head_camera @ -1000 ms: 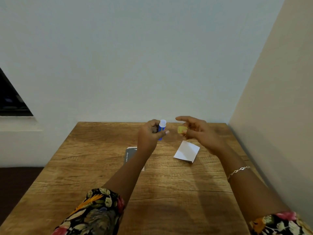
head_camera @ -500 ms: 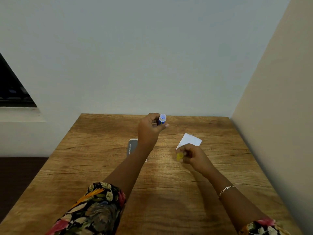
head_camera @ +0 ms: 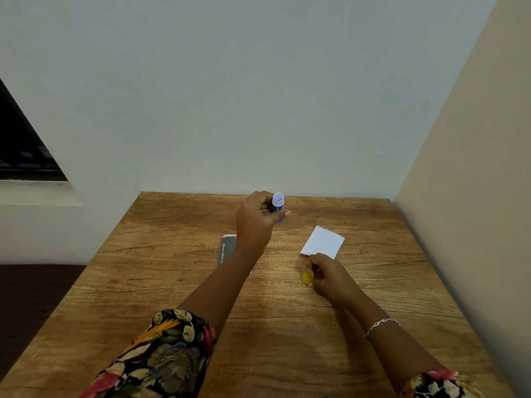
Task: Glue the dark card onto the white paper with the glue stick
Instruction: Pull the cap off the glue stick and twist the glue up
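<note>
My left hand (head_camera: 257,218) holds the blue glue stick (head_camera: 277,205) upright above the far middle of the wooden table (head_camera: 172,297), its open white tip facing me. My right hand (head_camera: 324,275) is low over the table, pinching the yellow cap (head_camera: 307,277). The white paper (head_camera: 323,242) lies flat just beyond my right hand. The dark card (head_camera: 227,251) lies on the table under my left forearm, which hides most of it.
A pale wall stands right behind the table's far edge and a beige wall (head_camera: 474,196) runs along its right side. A dark window opening (head_camera: 23,150) is at the left. The near half of the table is bare wood.
My right hand carried the yellow cap away from the glue stick and down to the table in front of the white paper. My left hand kept the glue stick raised.
</note>
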